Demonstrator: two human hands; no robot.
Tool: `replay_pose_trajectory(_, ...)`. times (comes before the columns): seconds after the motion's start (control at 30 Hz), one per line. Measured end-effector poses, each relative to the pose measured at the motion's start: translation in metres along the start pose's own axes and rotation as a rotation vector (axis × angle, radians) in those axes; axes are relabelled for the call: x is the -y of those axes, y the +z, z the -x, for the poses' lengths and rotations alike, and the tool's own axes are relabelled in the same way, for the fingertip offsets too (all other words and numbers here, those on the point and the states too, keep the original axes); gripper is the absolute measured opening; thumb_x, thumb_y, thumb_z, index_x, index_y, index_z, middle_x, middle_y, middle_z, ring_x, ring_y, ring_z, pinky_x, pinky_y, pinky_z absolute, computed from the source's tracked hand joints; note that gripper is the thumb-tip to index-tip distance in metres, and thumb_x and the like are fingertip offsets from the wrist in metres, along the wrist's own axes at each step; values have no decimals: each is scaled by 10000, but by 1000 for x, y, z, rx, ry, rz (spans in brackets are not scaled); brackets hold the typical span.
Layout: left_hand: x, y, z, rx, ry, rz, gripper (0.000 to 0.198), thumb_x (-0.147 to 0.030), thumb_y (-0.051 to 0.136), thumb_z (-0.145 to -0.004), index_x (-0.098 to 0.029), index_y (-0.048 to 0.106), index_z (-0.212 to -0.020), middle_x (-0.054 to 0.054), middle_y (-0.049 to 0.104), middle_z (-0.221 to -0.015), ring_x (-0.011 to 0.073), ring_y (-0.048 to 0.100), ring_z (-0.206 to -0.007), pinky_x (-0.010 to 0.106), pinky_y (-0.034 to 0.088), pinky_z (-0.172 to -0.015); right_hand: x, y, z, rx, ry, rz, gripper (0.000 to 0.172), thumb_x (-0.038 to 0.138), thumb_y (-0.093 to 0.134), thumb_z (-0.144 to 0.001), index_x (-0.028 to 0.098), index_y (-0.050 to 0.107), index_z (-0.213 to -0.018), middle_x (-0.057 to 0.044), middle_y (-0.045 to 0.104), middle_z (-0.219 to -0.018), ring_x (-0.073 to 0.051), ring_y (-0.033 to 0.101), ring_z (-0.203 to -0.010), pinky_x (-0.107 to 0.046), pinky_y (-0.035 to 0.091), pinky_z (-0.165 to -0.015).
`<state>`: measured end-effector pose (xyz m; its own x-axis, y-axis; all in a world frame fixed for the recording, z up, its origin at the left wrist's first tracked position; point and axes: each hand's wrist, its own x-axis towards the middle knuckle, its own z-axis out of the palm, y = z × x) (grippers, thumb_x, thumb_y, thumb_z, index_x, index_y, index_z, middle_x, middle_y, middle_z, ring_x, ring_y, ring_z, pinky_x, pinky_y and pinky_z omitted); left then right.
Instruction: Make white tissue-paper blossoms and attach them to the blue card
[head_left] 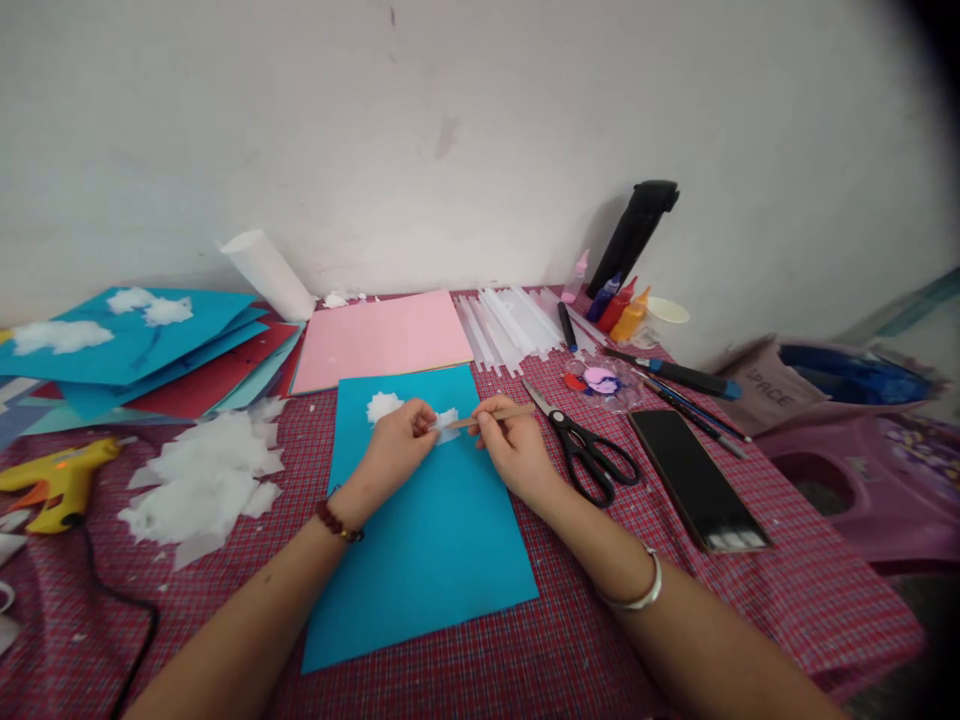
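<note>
A blue sheet of paper lies before me, with a puffy white tissue cloud on its upper left. My left hand pinches a small piece of white tissue above the sheet's upper part. In my right hand is a thin wooden stick, its tip pointing left against that tissue. Just right of the right hand lie black-handled scissors, blades slightly apart.
To the left are a tissue-square pile, a yellow glue gun with a cord, and stacked coloured papers. Behind lie pink paper and clear glue sticks. A phone, paint bottles and a cutter sit right.
</note>
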<state>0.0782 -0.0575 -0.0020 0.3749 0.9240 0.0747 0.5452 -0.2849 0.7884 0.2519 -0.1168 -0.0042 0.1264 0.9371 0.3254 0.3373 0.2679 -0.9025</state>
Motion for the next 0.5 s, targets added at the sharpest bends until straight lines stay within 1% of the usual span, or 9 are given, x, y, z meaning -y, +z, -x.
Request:
replay_pose_trajectory(0.13, -1, 3, -1, -19, -25, 8, 106, -199, 546, -727, -167, 564, -826, 0, 575, -695, 157, 558, -666, 273, 422, -627, 0, 1, -1, 22, -12, 78, 155, 265, 438, -918, 219, 574, -857, -30, 664, -789, -193, 653, -711, -280, 475, -594)
replay_pose_trajectory(0.23, -2, 3, -1, -51, -23, 27, 95, -236, 557, -740, -170, 566, -808, -4, 581, -694, 156, 556, -664, 268, 420, -624, 0, 1, -1, 21, -37, 132, 152, 240, 444, -912, 211, 586, -869, -29, 671, -823, -184, 650, -713, -273, 469, -610)
replay_pose_trajectory(0.37, -1, 3, 1, -114, -18, 52, 120, -276, 502, -793, -176, 557, -757, -14, 561, -657, 146, 519, -623, 257, 400, -587, 3, 1, -1, 66, -77, 228, 196, 230, 441, -916, 208, 611, -819, -27, 674, -838, -171, 642, -703, -265, 456, -641)
replay_pose_trajectory(0.5, 4, 3, 1, -116, -50, 87, 121, -262, 479, -800, -179, 553, -752, -26, 541, -624, 139, 496, -581, 250, 394, -557, 8, 2, -1, 123, -104, 367, 198, 234, 428, -926, 209, 622, -895, -27, 675, -865, -168, 626, -699, -259, 429, -635)
